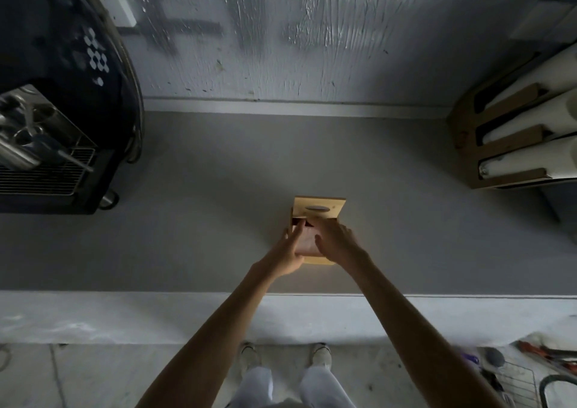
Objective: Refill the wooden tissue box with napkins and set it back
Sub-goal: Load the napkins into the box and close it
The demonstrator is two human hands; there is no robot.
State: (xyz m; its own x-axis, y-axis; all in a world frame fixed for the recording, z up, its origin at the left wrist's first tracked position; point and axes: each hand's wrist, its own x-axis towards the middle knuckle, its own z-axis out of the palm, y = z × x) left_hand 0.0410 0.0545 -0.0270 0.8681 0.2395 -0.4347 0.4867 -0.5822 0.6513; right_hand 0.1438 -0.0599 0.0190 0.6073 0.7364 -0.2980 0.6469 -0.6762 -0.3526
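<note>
The wooden tissue box (319, 260) sits on the grey counter (187, 226), a little right of centre. Its lid (318, 208), with an oval slot, stands tilted up at the back. My left hand (292, 250) is at the box's left wall, thumb outside and fingers reaching inside. My right hand (336, 239) lies over the open top, fingers stretched toward the lid, resting on a pale stack of napkins (307, 244) inside the box. Most of the box interior is hidden by my hands.
A black coffee machine (53, 145) with metal parts stands at the left end of the counter. A cardboard rack with white rolls (518, 145) stands at the right. The wall runs behind. A wire basket (520, 379) with tools sits on the floor, lower right.
</note>
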